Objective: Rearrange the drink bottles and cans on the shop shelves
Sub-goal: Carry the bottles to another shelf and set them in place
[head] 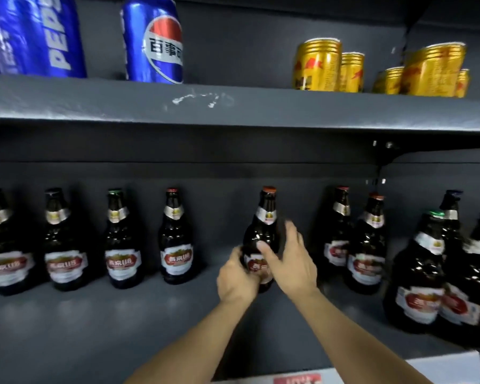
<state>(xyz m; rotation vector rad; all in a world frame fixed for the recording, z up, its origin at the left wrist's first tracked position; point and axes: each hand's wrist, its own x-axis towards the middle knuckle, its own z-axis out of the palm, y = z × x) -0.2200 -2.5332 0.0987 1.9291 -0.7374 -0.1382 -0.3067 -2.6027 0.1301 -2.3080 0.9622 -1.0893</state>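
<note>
1. Bottle [262, 239], dark glass, red cap, upright mid lower shelf [94, 322].
2. Left hand [237, 278] wraps its base.
3. Right hand [291, 259] curls round its body, thumb across label.

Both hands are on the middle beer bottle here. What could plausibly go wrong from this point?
The held bottle is glass; the right hand looks only loosely wrapped, so it might slip if the left hand eases off. Moving it right could knock the crowded bottles standing close together there.
</note>
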